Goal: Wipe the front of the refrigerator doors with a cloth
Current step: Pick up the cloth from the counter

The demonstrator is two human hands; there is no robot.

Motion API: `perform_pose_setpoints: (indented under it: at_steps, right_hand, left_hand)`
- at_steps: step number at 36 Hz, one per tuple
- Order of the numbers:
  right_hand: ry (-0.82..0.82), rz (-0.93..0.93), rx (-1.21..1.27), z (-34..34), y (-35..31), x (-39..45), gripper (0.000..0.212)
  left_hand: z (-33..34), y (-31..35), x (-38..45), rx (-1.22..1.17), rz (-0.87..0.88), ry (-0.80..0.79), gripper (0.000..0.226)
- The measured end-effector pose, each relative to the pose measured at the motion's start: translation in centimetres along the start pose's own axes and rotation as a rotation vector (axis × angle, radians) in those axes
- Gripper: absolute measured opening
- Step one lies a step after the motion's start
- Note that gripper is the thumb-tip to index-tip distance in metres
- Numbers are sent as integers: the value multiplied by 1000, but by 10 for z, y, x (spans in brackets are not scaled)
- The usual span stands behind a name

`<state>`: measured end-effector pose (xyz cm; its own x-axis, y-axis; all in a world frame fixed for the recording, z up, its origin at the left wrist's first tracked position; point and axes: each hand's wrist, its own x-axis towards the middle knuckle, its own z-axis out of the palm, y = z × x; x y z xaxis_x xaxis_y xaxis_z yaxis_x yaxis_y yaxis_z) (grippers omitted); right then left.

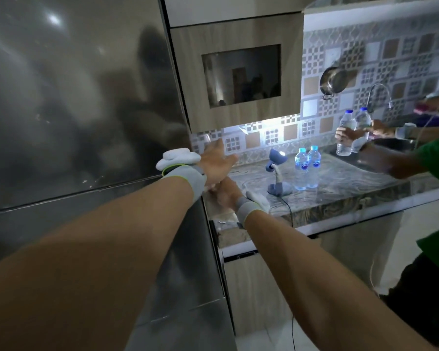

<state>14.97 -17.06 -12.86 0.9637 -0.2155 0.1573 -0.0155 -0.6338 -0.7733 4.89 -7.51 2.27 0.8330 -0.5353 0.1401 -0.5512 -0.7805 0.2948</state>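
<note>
Stood close before the refrigerator doors (74, 97), dark and glossy, filling the left side of the view, with a few pale specks near the seam between the upper and the lower door. Had both bare arms stretched past the right edge of the doors, over the near left corner of the marble desk (340, 183). Held the left grip (218, 160) flat, fingers spread, palm down, touching neither door. Had the right grip (226, 193) just below it, partly hidden under the left wrist and blurred; could not tell whether spread or pressed together. Could not make out the cloth with certainty: noticed only a pale fuzzy patch (260, 200) at the right wrist, apart from the doors. Saw on the desk a small blue lamp (279, 173), lit, and just beside it two upright water bottles (306, 165) with blue caps. Saw at the far right another person's hand (347, 134) holding two more bottles.
</note>
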Motion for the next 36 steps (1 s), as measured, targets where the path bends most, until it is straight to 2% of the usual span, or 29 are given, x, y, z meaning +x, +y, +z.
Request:
perform_pose_setpoints:
  at_steps: [1,4,8,13,15,18,20,22,23,26,28,30,32,36]
  right_hand:
    - [26,4,-31,-18,-31,-40,43]
    - [122,21,-38,-20,-31,-44,30]
    - [192,25,25,-29,-29,-43,27]
    - [340,-58,161,-65,-33,-58,23]
    - [354,-94,246,-83,-34,-64,26]
    - [308,-132,304,-103,-36,-73,17]
    - [300,-100,314,-118,-44,-88,17]
    - [327,-82,380,-128,-58,-113,8]
    - [344,-94,399,-134,-63,-127,8]
    - [408,-142,421,-144,-69,-151,31]
    - [446,-159,451,-147,-82,-170,31]
    - [391,-131,438,-149,-94,-187,14]
    - [318,-127,461,-149,-99,-196,16]
    - [192,-99,402,-122,-163,-263,16]
  left_hand:
    - [1,-1,3,2,-18,-10,70]
    - [4,-2,7,-46,-72,-41,73]
    - [5,-5,12,-89,-133,-32,74]
    - [6,-4,11,-96,-101,-32,80]
    - [4,-2,6,-107,-79,-15,78]
    - [0,-2,-2,-164,-34,-48,79]
    - [-5,-2,-10,-207,-4,-67,83]
    - [-9,-6,-17,-248,30,-71,83]
    - [-13,-4,-26,-249,50,-76,80]
    - [-19,-4,-45,-234,77,-78,70]
    - [-24,-10,-66,-252,118,-70,70]
    - [-29,-15,-89,-301,199,-51,73]
    - [-32,-22,-108,-361,261,-54,75]
    - [-48,-44,-164,-513,349,60,50]
